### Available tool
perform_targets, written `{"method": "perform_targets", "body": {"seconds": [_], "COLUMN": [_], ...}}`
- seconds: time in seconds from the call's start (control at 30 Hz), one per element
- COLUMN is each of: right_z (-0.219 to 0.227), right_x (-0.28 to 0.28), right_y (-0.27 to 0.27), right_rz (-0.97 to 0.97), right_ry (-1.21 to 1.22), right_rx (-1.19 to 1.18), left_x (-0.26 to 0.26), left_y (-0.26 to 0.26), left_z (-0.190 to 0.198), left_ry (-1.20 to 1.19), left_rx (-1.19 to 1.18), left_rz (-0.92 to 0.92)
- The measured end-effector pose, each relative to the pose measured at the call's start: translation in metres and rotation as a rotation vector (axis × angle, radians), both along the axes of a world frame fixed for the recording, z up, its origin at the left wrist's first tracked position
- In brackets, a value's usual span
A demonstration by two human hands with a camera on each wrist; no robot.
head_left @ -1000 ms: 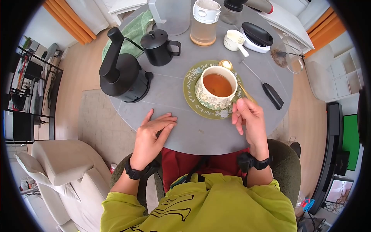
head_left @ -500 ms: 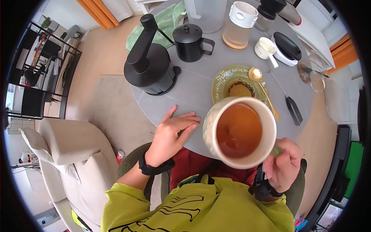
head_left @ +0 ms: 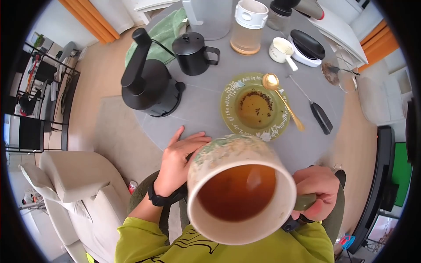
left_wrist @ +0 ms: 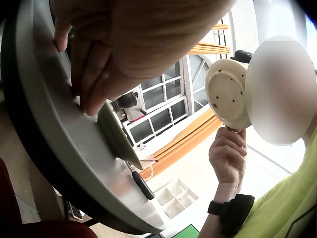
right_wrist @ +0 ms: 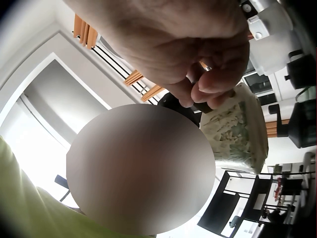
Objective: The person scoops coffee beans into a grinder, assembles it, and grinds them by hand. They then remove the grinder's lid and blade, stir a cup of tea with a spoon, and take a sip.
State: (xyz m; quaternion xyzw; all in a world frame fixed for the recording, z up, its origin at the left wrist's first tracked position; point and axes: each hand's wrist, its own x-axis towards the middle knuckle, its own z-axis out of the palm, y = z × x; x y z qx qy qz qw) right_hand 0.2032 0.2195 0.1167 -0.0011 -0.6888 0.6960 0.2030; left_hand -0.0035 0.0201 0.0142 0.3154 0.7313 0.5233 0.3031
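My right hand (head_left: 320,188) grips the green handle of a large cream mug (head_left: 239,153) with a leafy floral pattern and reddish-brown tea inside. The mug is lifted off the table, tilted, and close to the camera. In the left wrist view its speckled underside (left_wrist: 225,94) shows right at the person's blurred face. Below it on the table sits a green saucer (head_left: 230,118) with lettering, holding dark bits in a little liquid. A gold spoon (head_left: 287,105) lies across the saucer's right rim. My left hand (head_left: 177,164) rests on the table near its front edge, fingers extended, holding nothing.
On the grey round table (head_left: 197,101) stand a black hand-crank device (head_left: 151,94), a black lidded pot (head_left: 193,57) and a green cloth (head_left: 164,33). A handheld frother (head_left: 322,118), small white handled cup (head_left: 280,50) and glass jar with white collar (head_left: 247,35) are farther right.
My right hand has taken the mug by its handle, lifted it off the saucer and brought it up towards the face, tilting it. The left hand stays on the table.
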Motion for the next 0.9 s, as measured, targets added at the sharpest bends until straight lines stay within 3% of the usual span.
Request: {"method": "perform_targets", "body": {"seconds": [0.1, 0.13, 0.3, 0.43, 0.5, 0.6, 0.63, 0.8, 0.9], "right_z": [-0.011, -0.015, -0.006, 0.001, -0.011, -0.001, -0.002, 0.003, -0.007], "right_x": [0.007, 0.006, 0.006, 0.007, 0.006, 0.006, 0.006, 0.012, 0.008], "right_y": [0.000, -0.002, -0.009, 0.001, -0.005, -0.001, -0.008, -0.001, -0.009], "right_rz": [-0.013, -0.083, -0.214, -0.114, -0.201, -0.168, -0.231, -0.182, -0.294], "right_ry": [0.031, 0.082, 0.085, 0.020, 0.128, 0.055, 0.063, -0.018, 0.133], "right_rx": [0.014, 0.000, -0.031, 0.055, -0.054, -0.025, -0.143, -0.059, -0.126], "left_x": [-0.006, -0.006, -0.003, -0.003, -0.003, -0.005, -0.005, -0.005, -0.003], "left_y": [-0.002, 0.000, -0.002, 0.000, 0.001, 0.000, -0.001, -0.001, 0.001], "left_z": [0.007, 0.005, 0.010, 0.011, 0.013, 0.017, 0.017, 0.013, 0.019], "left_ry": [0.489, 0.530, 0.471, 0.464, 0.485, 0.464, 0.453, 0.463, 0.448], "left_rx": [-0.046, -0.011, -0.021, 0.006, -0.019, -0.040, -0.048, -0.042, -0.068], "left_rz": [-0.158, -0.135, -0.086, -0.099, -0.099, -0.130, -0.145, -0.155, -0.110]}}
